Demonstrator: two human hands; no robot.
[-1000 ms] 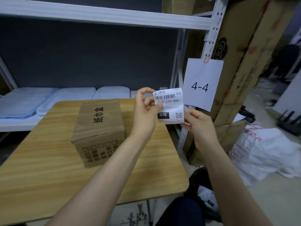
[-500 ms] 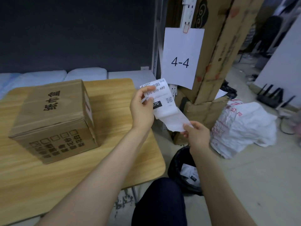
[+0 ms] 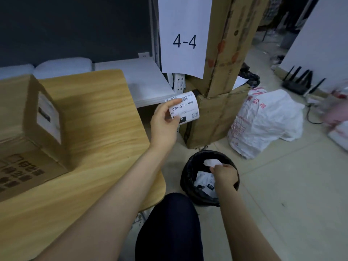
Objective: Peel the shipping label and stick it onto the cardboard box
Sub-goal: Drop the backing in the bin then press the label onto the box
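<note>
My left hand (image 3: pixel 165 123) holds the white shipping label (image 3: pixel 185 107) up in the air just past the table's right edge, thumb across its left side, its print "070-070-A80" facing me. My right hand (image 3: pixel 225 176) is low over the black bin (image 3: pixel 188 178) on the floor, its fingertips pinching the white backing paper (image 3: pixel 211 162) above the bin's opening. The brown cardboard box (image 3: pixel 28 129) stands on the wooden table (image 3: pixel 98 113) at the far left; a white label is stuck on its right side face.
A tall cardboard carton (image 3: pixel 226 53) with a "4-4" paper sign (image 3: pixel 183 36) stands behind the bin. A white plastic bag (image 3: pixel 263 121) and a black router (image 3: pixel 299 81) lie on the floor at right. My knee (image 3: pixel 169 223) is below.
The backing has come off the label. My right hand carried it down to the bin while my left hand kept the label. The view swung right and down.
</note>
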